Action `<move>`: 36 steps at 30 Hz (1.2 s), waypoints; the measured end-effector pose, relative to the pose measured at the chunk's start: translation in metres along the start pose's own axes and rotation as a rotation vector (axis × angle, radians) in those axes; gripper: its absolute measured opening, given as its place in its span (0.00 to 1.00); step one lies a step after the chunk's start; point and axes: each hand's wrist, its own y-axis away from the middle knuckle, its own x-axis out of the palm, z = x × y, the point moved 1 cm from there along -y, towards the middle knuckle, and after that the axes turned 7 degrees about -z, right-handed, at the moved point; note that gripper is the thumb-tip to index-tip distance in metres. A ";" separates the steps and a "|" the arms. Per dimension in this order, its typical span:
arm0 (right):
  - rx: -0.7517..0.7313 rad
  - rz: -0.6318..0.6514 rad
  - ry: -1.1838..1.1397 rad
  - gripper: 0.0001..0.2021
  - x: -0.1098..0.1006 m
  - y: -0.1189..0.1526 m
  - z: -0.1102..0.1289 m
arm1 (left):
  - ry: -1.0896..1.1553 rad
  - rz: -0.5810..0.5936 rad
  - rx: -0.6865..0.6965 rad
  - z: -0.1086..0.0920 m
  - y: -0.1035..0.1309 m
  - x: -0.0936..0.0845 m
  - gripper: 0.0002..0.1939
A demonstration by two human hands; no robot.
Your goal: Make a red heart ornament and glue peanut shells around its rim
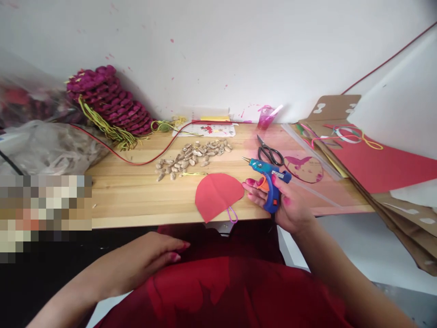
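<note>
My right hand point(290, 205) is wrapped round the grip of a blue glue gun point(272, 193), which has an orange trigger and a metal nozzle pointing left. Just left of those fingers lies a rounded red paper piece point(218, 193), with a purple loop point(232, 214) sticking out at its lower edge. My left hand point(153, 253) rests below the table edge by the red clothing, fingers stretched out and holding nothing. Behind the red piece, many peanuts point(191, 156) are spread over the wooden table. Black-handled scissors point(270, 152) lie just beyond the glue gun.
A purple-red bundle point(111, 100) with yellow-green cords leans at the back left, beside plastic bags point(61, 146). A red cable point(136, 163) crosses the table point(126, 205). A pink-stained cup point(266, 117) stands by the wall. Red paper point(382, 159) and cardboard point(403, 218) lie right.
</note>
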 end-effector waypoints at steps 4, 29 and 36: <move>-0.002 0.026 0.005 0.15 0.002 0.001 0.001 | 0.206 -0.059 0.047 -0.029 -0.038 -0.022 0.16; 0.027 0.123 0.041 0.13 0.006 -0.003 0.005 | -0.100 -0.229 0.341 -0.028 -0.151 0.015 0.17; -0.125 0.130 0.582 0.15 0.004 -0.008 0.025 | -0.186 -0.346 0.388 -0.026 -0.127 0.022 0.16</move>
